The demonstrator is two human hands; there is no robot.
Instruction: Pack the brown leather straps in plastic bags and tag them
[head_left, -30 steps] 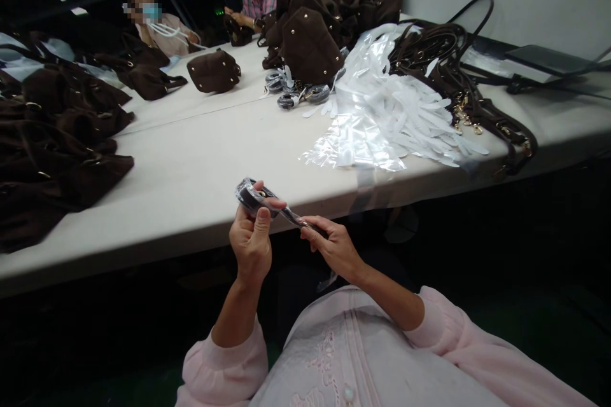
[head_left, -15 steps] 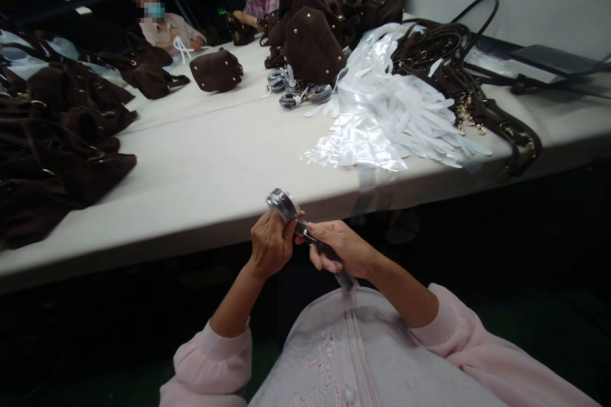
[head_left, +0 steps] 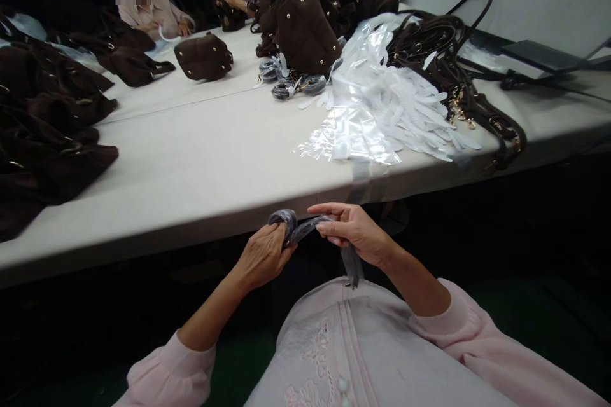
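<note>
A dark bag strap [head_left: 308,227] in a clear plastic sleeve runs between my two hands, just off the table's front edge. Its rolled end makes a small coil around the fingers of my left hand [head_left: 264,254], which is closed on it. My right hand [head_left: 356,232] pinches the strap farther along, with its index finger stretched out toward the coil. Past the right hand the strap's loose end [head_left: 352,267] hangs down in front of my shirt. The fingertips inside the coil are partly hidden.
On the pale table [head_left: 200,152] lie clear plastic sleeves [head_left: 367,102], coiled wrapped straps [head_left: 286,89], unwrapped brown straps [head_left: 458,89] and a heap of brown bags [head_left: 310,32]. More brown bags [head_left: 52,159] lie at left. Two people [head_left: 153,13] sit across the table.
My left hand has moved slightly down and turned, with the coil now around its fingers. My right hand has shifted right along the strap, its index finger now extended. The view has tilted slightly.
</note>
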